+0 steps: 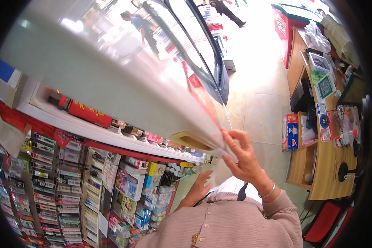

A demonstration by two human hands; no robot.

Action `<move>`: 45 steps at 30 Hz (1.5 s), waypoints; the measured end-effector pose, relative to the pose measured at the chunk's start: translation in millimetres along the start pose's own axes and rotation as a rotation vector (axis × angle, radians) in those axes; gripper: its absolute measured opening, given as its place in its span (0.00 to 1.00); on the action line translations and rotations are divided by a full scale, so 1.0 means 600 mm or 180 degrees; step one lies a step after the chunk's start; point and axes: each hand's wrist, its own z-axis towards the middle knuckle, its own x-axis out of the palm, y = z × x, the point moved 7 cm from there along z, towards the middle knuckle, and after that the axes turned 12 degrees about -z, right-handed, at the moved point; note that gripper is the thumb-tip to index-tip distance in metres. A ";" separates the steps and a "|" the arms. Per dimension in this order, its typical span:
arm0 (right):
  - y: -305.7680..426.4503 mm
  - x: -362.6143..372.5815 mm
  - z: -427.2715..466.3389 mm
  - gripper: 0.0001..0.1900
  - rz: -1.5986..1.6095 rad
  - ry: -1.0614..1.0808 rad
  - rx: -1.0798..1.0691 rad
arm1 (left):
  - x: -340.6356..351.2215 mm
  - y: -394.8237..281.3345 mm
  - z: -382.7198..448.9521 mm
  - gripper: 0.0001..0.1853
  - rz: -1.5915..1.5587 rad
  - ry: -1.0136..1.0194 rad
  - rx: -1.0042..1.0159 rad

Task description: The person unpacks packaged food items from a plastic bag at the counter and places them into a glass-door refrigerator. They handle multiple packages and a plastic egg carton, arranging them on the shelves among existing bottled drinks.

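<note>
A white cooler door point(121, 93) stands swung open across the upper left, its edge close to my body. My right hand point(243, 155), with a silver bangle on the wrist, grips the door's edge, thumb on one side and fingers on the other. Just beside it is a pale yellow recessed handle point(193, 141). My left hand point(198, 187) hangs near my waist, fingers apart and holding nothing. Behind the door, drinks stand along the cooler's white front rail, among them a red bottle or can point(90, 114) and a dark bottle point(133, 130).
Display racks with packaged goods point(59, 186) fill the lower left. At right stands a wooden counter point(331, 167) with printed codes, a bottle point(345, 138) and a plastic bag point(317, 37). Tiled floor point(260, 108) runs between. A person point(224, 11) walks near the bright doorway.
</note>
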 end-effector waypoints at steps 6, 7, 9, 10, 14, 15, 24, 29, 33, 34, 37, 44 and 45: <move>0.047 0.107 0.016 0.35 0.0403 0.0387 -0.0441 | -0.035 0.025 -0.030 0.38 0.0035 -0.0483 0.0009; 0.057 0.125 0.017 0.35 0.0475 0.0385 -0.0501 | -0.041 0.031 -0.040 0.39 0.0072 -0.0583 0.0034; 0.078 0.164 0.014 0.38 0.0476 0.0461 -0.0645 | -0.052 0.038 -0.061 0.39 0.0342 -0.0786 0.0243; 0.087 0.183 0.014 0.38 0.0467 0.0452 -0.0714 | -0.057 0.040 -0.070 0.40 0.0521 -0.0898 0.0378; 0.113 0.260 0.026 0.41 0.0355 0.0490 -0.0807 | -0.074 0.083 -0.099 0.39 -0.0036 -0.1214 -0.0057; 0.119 0.277 0.031 0.42 0.0328 0.0482 -0.0790 | -0.075 0.089 -0.103 0.38 0.0004 -0.1220 -0.0135; 0.148 0.379 0.069 0.41 0.0223 0.0847 -0.0746 | -0.077 0.080 -0.100 0.34 0.0165 -0.1110 -0.0520; 0.132 0.364 0.073 0.39 0.0409 0.0973 -0.0846 | -0.073 0.082 -0.075 0.32 0.0022 -0.1115 -0.0314; 0.122 0.354 0.075 0.40 0.0512 0.1005 -0.0852 | -0.131 0.119 -0.046 0.33 -0.0515 -0.1502 -0.0330; 0.123 0.359 0.074 0.41 0.0494 0.1118 -0.0888 | -0.154 0.119 -0.038 0.33 -0.0647 -0.1922 -0.0069; 0.130 0.367 0.075 0.41 0.0427 0.1294 -0.1168 | -0.194 0.132 -0.014 0.32 -0.2985 -0.2318 0.0209; 0.073 0.316 0.068 0.29 0.1241 0.1511 -0.1323 | -0.133 0.047 0.048 0.28 -0.5089 -0.2099 0.0689; 0.044 0.298 0.054 0.27 0.1304 0.1543 -0.1226 | -0.125 0.046 0.053 0.27 -0.3773 -0.2236 0.0198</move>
